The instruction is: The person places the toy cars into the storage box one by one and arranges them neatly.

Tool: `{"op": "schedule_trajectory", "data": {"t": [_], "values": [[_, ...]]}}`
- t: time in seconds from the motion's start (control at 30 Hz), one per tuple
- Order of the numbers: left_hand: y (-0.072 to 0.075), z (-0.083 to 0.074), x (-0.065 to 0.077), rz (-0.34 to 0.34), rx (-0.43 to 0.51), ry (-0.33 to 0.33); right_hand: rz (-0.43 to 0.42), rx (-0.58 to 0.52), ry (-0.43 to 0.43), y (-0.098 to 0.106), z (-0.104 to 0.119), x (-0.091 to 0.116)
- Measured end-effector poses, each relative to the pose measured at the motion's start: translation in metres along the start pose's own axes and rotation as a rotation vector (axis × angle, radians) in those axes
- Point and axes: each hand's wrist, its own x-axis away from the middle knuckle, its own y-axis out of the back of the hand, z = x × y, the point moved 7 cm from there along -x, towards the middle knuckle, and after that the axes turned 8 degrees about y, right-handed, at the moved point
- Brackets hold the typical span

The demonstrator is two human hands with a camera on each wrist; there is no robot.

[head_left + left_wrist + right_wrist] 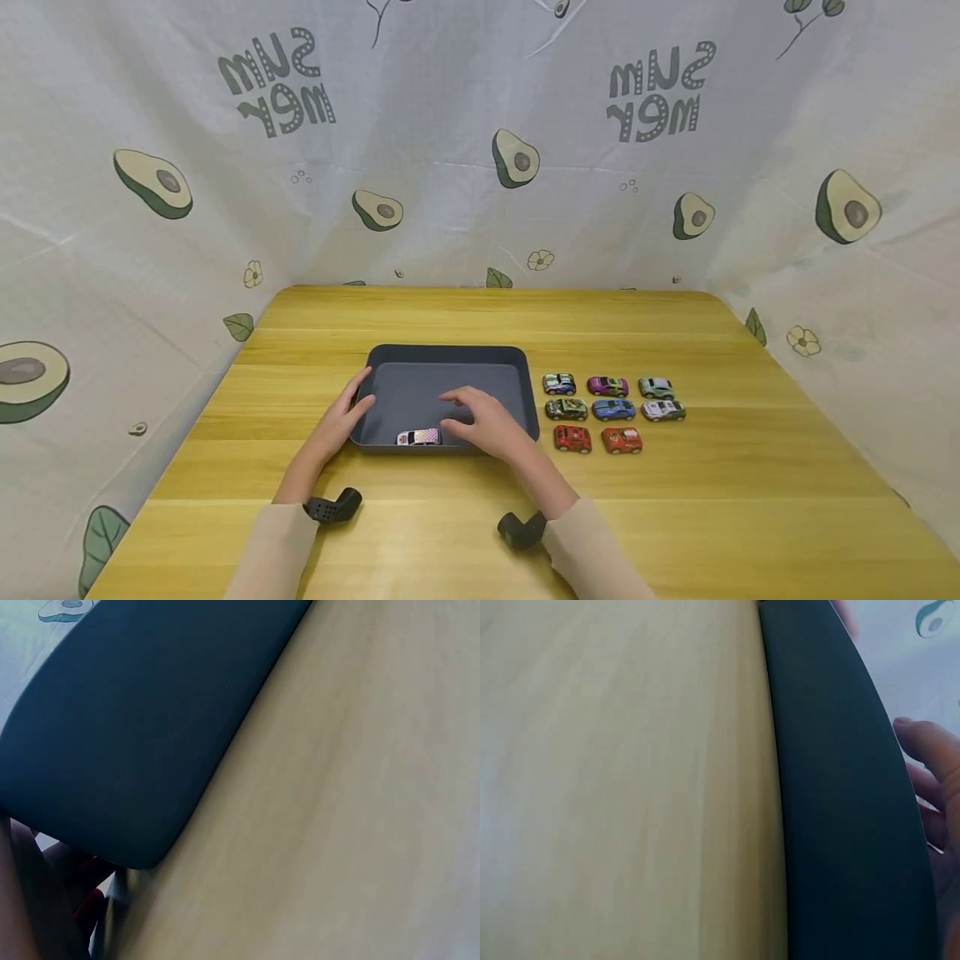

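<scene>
Along the near wall of a dark grey rectangular tray (438, 383), left of centre, sits a small white toy car (418, 437) with a pink-and-purple checked patch, its length running roughly parallel to that wall. The right hand (483, 423) is over the tray with thumb and fingers apart and nothing between them, the thumb tip just beside the car. The left hand (336, 427) rests against the tray's left wall, fingers extended, thumb spread away. Judging by this, the step in hand is placing cars one by one; the next move would call for reaching right to the eight other toy cars (613, 409), glossy and variously coloured, standing in three rows on the wooden table (420, 533).
</scene>
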Motion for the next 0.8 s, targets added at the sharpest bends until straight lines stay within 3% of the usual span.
{"op": "schedule_trajectory", "data": {"t": [0.27, 0.8], "values": [[0.000, 0.000, 0.000, 0.002, 0.003, 0.009, -0.157, -0.014, 0.025, 0.025, -0.010, 0.016], [0.000, 0.000, 0.000, 0.002, -0.004, 0.019, -0.277, -0.019, -0.103, 0.075, -0.048, 0.061]]}}
